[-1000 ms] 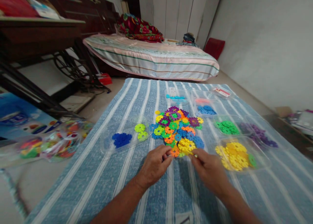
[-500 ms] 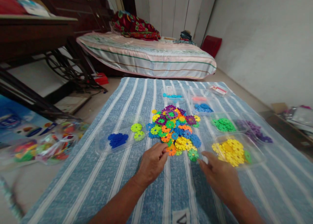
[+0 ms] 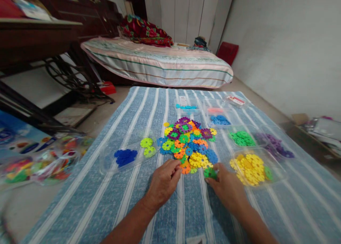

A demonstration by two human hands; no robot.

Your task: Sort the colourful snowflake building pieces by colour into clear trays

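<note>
A mixed pile of colourful plastic flower-shaped discs (image 3: 195,144) lies in the middle of the striped cloth. At its near right edge, my right hand (image 3: 229,189) has thumb and fingers closed on a green flower disc (image 3: 209,173). My left hand (image 3: 164,180) is at the near left edge of the pile, beside an orange disc (image 3: 185,168). Its fingers are curled and pressed together, and anything inside them is hidden. To the right, a clear tray (image 3: 279,174) holds yellow discs (image 3: 250,167) with a green one at their side.
Dark blue discs (image 3: 125,157) and two lime discs (image 3: 147,147) lie in a clear tray on the left. Further trays on the right hold green discs (image 3: 242,138), purple discs (image 3: 277,144) and blue discs (image 3: 220,120). Light blue pieces (image 3: 186,107) are at the back. A bed (image 3: 160,66) stands beyond.
My right hand has moved left onto the green disc, and its fingers have closed on it. My left hand stays by the pile. The whole view has shifted slightly.
</note>
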